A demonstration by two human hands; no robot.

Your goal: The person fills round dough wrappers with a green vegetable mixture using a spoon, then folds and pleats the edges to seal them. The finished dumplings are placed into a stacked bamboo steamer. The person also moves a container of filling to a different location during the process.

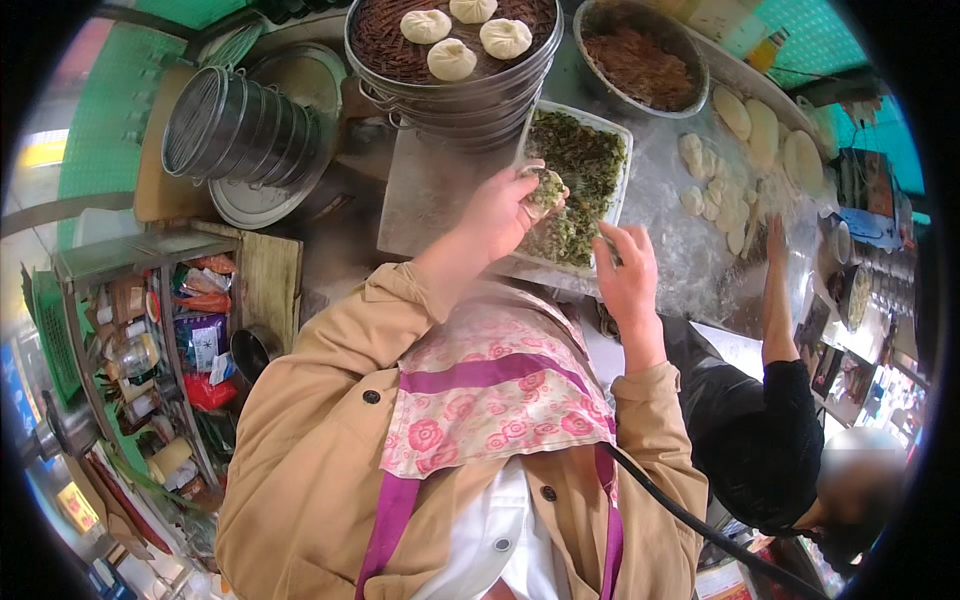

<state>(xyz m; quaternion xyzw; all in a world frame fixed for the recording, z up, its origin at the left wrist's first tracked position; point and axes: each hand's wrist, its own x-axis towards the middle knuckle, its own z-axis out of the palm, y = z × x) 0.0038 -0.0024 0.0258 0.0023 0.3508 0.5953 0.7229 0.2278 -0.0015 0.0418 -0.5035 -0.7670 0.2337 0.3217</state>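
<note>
My left hand cups a dough wrapper topped with green filling, over the left side of a white rectangular tray. Chopped green filling lies in that tray. At its right edge, my right hand has its fingers closed around a small tool, mostly hidden by the fingers. Beyond my left hand stands a stack of round steamers. Several pleated buns, one a bun near the front, sit on the top steamer's woven mat.
A metal bowl of brownish filling stands at the back. Dough pieces lie on the floured worktop at right, where a co-worker's hand rests. More steamers are stacked at left, above an open shelf of packages.
</note>
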